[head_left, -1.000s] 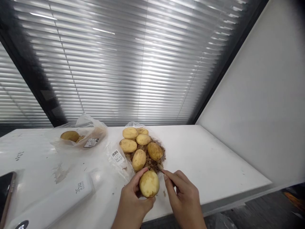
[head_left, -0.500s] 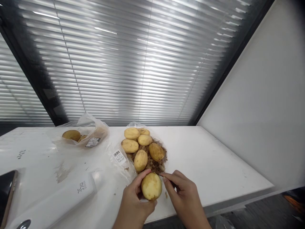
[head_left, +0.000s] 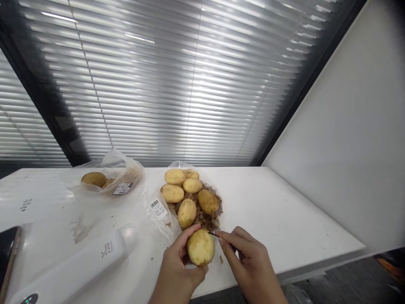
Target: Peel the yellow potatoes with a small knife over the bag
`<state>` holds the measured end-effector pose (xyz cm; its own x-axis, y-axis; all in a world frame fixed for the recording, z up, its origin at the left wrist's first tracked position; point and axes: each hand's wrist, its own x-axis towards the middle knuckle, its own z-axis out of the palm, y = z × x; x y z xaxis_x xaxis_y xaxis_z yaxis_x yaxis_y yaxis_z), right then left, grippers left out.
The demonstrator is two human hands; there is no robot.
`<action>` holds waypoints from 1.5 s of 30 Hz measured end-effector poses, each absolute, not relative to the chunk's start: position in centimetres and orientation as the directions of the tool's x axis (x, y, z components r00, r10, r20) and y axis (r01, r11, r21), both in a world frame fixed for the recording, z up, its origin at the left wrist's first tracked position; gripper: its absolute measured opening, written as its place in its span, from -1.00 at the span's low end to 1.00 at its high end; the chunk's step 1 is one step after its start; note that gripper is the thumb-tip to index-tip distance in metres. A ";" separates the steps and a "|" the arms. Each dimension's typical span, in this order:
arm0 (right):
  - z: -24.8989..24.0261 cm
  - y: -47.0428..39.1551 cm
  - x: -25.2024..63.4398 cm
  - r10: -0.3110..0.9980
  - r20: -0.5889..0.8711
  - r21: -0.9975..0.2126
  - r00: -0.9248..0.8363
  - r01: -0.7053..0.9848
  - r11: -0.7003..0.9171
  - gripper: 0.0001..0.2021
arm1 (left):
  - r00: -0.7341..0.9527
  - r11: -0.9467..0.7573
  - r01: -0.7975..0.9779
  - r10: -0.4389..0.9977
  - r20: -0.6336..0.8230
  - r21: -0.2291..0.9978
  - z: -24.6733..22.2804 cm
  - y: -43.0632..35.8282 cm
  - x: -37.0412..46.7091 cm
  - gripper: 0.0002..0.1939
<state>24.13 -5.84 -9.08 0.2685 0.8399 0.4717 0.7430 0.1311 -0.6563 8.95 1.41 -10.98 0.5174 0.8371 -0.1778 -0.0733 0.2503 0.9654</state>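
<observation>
A potato, partly pale where its skin is off, is wrapped by the fingers of my left hand. My right hand pinches a thin dark tool, its tip at the upper right of the potato; most of the tool is hidden in my fingers, so its kind cannot be made out. Just beyond my hands lie several peeled potatoes and a browner potato on a heap of peelings, spread over a clear plastic bag with a barcode label.
At the back left a clear bag holds potatoes. A white device with a small lit display and a phone lie at the left of the white table. Blinds and a wall bound the table.
My right hand has shifted slightly right, and more of the dark tool shows between it and the potato. My left hand keeps the potato in nearly the same place.
</observation>
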 end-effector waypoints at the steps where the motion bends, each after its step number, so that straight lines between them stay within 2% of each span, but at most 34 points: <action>1: -9.1 -5.8 24.1 0.836 0.476 -0.655 0.273 0.745 0.130 -0.73 | 0.515 0.248 -0.077 0.839 -0.174 0.966 -11.0 1.4 9.0 -0.25; 15: -9.5 -5.2 23.7 0.871 0.405 -0.679 0.278 0.729 0.083 -0.71 | 0.520 0.222 -0.051 0.838 -0.163 0.974 -10.9 1.2 8.8 -0.28; 23: -10.0 -4.7 24.9 0.823 0.427 -0.670 0.374 0.742 0.011 -0.68 | 0.529 0.221 -0.062 0.834 -0.156 0.973 -10.9 1.3 8.8 -0.24; 27: -10.0 -4.3 25.3 0.858 0.368 -0.650 0.357 0.759 -0.038 -0.71 | 0.516 0.232 -0.072 0.841 -0.162 0.970 -10.9 1.2 8.8 -0.20; 34: -9.9 -3.7 26.2 0.873 0.289 -0.571 0.394 0.802 -0.173 -0.75 | 0.507 0.202 -0.051 0.849 -0.149 0.978 -10.7 1.2 8.6 -0.26; 39: -9.7 -3.7 27.3 0.875 0.285 -0.568 0.392 0.804 -0.176 -0.73 | 0.511 0.197 -0.060 0.848 -0.139 0.979 -10.8 1.1 8.7 -0.26; 45: -10.4 -3.2 28.0 0.899 0.284 -0.637 0.334 0.766 -0.083 -0.73 | 0.478 0.187 -0.073 0.869 -0.131 0.980 -11.5 1.0 8.9 -0.27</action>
<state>28.04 -3.15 -10.39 0.3337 0.8988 0.2844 0.7664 -0.0829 -0.6370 8.95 0.97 -11.55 0.4779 0.8687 -0.1305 -0.0727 0.1872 0.9796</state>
